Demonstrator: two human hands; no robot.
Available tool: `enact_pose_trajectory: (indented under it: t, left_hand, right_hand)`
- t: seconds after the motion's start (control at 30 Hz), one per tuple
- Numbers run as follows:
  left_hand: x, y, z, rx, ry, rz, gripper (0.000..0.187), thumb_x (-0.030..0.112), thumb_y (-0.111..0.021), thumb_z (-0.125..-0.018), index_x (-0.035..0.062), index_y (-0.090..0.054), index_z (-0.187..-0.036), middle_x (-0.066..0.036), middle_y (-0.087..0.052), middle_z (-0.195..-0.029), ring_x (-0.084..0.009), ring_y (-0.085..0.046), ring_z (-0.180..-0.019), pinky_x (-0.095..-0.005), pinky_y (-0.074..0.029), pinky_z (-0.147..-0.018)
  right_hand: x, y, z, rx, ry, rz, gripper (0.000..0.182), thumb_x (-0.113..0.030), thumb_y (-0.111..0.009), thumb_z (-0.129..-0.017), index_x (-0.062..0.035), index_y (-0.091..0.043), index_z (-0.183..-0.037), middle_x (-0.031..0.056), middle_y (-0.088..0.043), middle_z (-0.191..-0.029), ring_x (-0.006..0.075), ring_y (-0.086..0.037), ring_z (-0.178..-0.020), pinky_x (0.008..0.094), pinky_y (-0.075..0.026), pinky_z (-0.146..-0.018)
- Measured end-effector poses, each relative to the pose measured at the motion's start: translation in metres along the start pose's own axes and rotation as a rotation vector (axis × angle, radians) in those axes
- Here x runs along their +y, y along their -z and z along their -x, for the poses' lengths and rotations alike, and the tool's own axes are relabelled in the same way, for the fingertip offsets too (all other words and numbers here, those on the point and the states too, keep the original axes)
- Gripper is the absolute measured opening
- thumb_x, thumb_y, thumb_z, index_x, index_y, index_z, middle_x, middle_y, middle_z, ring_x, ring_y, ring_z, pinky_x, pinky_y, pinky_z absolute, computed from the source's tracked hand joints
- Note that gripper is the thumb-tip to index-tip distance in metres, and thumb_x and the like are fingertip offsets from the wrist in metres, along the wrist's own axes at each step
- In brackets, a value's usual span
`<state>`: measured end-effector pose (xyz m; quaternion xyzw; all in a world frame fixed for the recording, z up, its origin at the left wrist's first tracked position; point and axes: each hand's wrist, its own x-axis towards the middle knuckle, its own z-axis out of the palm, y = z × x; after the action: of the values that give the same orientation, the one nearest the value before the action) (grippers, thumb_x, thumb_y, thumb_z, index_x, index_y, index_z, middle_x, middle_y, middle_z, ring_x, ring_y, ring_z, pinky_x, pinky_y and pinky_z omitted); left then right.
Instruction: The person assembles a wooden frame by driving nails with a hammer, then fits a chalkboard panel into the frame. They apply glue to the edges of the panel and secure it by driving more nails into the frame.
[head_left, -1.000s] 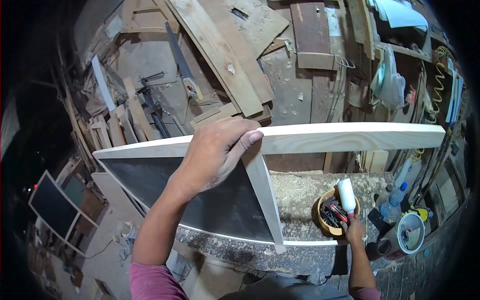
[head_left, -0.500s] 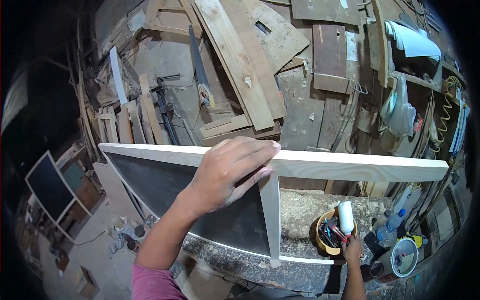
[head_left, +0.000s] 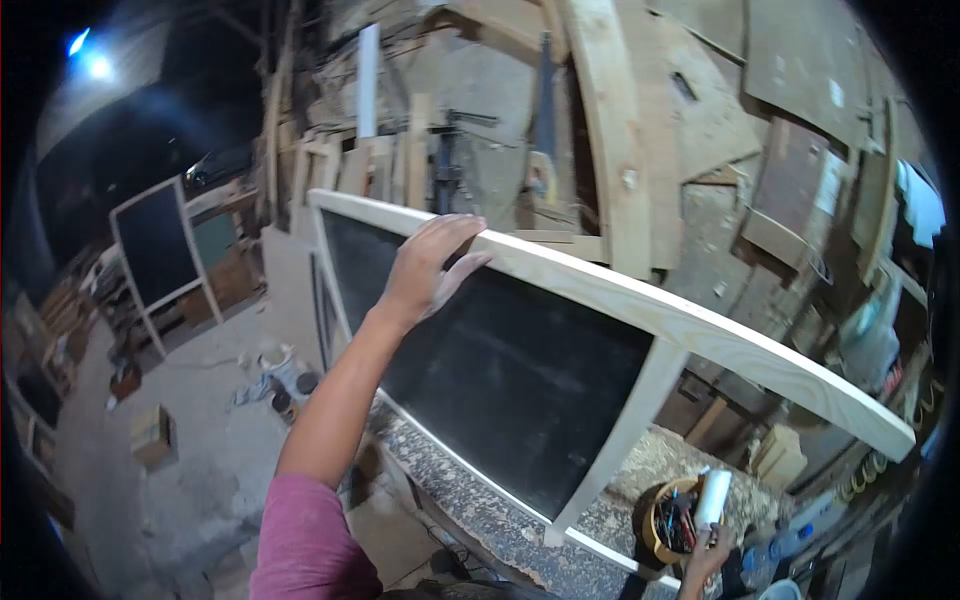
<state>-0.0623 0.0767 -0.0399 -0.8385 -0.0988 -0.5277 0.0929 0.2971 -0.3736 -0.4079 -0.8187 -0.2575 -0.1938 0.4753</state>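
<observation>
A wooden frame (head_left: pixel 640 300) with a black panel (head_left: pixel 490 365) stands on edge on a speckled bench, slanting down to the right. My left hand (head_left: pixel 430 270) grips its top rail left of the middle, fingers over the top and thumb on the near side. At the lower right, my right hand (head_left: pixel 706 560) is beside a yellow container (head_left: pixel 655 540) of tools, just below a white bottle (head_left: pixel 712 498). Its fingers are curled, and what they hold is too small and blurred to tell.
A similar panelled frame (head_left: pixel 155 245) stands at the far left. Boards (head_left: pixel 625 130) and a saw (head_left: pixel 545 110) lie beyond the frame. Plastic bottles (head_left: pixel 790 543) are right of my right hand. A small box (head_left: pixel 150 435) sits on the floor.
The view has swung left, so the surroundings appear further right. My left hand is now further left along the rail, away from the upright. My right hand remains by the container.
</observation>
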Motion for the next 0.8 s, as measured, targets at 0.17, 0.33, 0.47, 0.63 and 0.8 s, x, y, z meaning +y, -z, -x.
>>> enact_pose_trajectory:
  t: [0.17,0.33,0.47,0.63,0.8]
  left_hand:
    - [-0.022,0.005,0.007,0.039,-0.005,-0.021,0.030,0.020,-0.062,-0.086,0.0011,-0.059,-0.110,-0.016,-0.062,-0.110,-0.0326,-0.056,-0.107,-0.0398,-0.042,-0.095]
    - [-0.036,0.002,0.021,0.141,-0.054,0.047,0.035,0.028,-0.059,-0.088,0.0018,-0.057,-0.111,-0.016,-0.060,-0.112,-0.0324,-0.053,-0.110,-0.0424,-0.039,-0.098]
    - [-0.057,0.020,0.031,0.160,-0.108,0.056,0.043,0.035,-0.060,-0.088,0.0012,-0.056,-0.113,-0.016,-0.058,-0.113,-0.0335,-0.051,-0.112,-0.0436,-0.037,-0.101]
    - [-0.190,0.081,0.090,0.169,0.137,-0.116,0.047,0.040,-0.053,-0.091,0.0014,-0.055,-0.117,-0.019,-0.054,-0.123,-0.0369,-0.045,-0.121,-0.0456,-0.033,-0.104]
    - [-0.327,0.220,0.325,-0.239,0.793,-0.045,0.042,0.039,-0.050,-0.093,0.0015,-0.059,-0.110,-0.022,-0.063,-0.101,-0.0378,-0.060,-0.095,-0.0425,-0.047,-0.083]
  right_hand:
    - [-0.119,0.022,-0.041,0.151,0.062,-0.181,0.033,-0.018,-0.052,-0.095,0.0018,-0.049,-0.070,0.0036,-0.044,-0.058,0.0128,-0.038,-0.055,0.0302,-0.033,-0.050]
    - [-0.305,0.063,-0.072,0.066,0.542,-0.244,0.022,-0.013,-0.046,-0.096,0.0029,-0.052,-0.083,0.0087,-0.051,-0.077,0.0147,-0.046,-0.070,0.0271,-0.038,-0.063]
    - [-0.472,0.031,-0.071,0.148,0.916,0.095,0.022,-0.010,-0.061,-0.084,0.0024,-0.057,-0.102,0.0167,-0.056,-0.098,0.0299,-0.056,-0.089,0.0359,-0.042,-0.082]
    - [-0.632,-0.074,-0.049,-0.120,1.011,0.424,0.045,-0.023,-0.072,-0.075,0.0003,-0.057,-0.111,0.0221,-0.057,-0.110,0.0382,-0.057,-0.101,0.0425,-0.044,-0.087]
    - [-0.670,-0.181,-0.049,-0.084,0.778,0.642,0.069,-0.048,-0.071,-0.075,0.0020,-0.057,-0.119,0.0251,-0.062,-0.108,0.0386,-0.061,-0.099,0.0441,-0.048,-0.084]
